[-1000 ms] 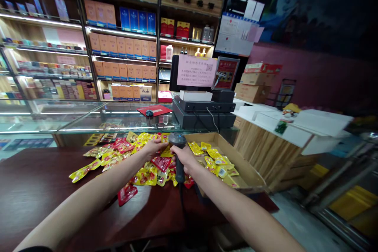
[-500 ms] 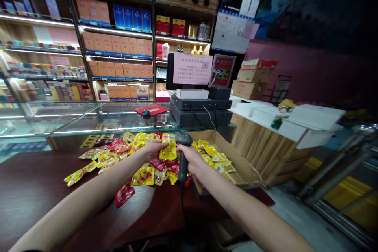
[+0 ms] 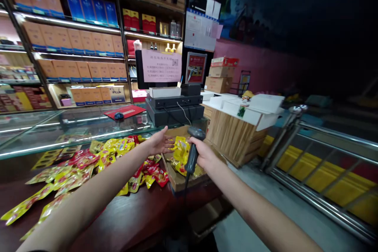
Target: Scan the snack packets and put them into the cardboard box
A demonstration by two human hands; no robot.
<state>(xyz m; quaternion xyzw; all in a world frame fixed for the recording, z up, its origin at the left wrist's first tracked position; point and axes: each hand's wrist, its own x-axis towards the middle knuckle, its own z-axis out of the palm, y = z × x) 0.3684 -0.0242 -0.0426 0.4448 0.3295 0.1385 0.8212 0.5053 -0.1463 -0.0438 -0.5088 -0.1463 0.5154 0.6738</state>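
R hand (image 3: 205,154) clenched round corded barcode scanner (image 3: 193,151), L hand (image 3: 156,143) wide open & empty, fingers (image 3: 167,141) just left of yellow snack pkts (image 3: 181,151) in cardboard box (image 3: 174,181).

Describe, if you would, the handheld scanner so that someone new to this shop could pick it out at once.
On the dark counter, find the cardboard box holding yellow packets. Just above it, the right hand grips the scanner. It is a black pistol-shaped handheld with a cord hanging down, unlike the bright packets around it.
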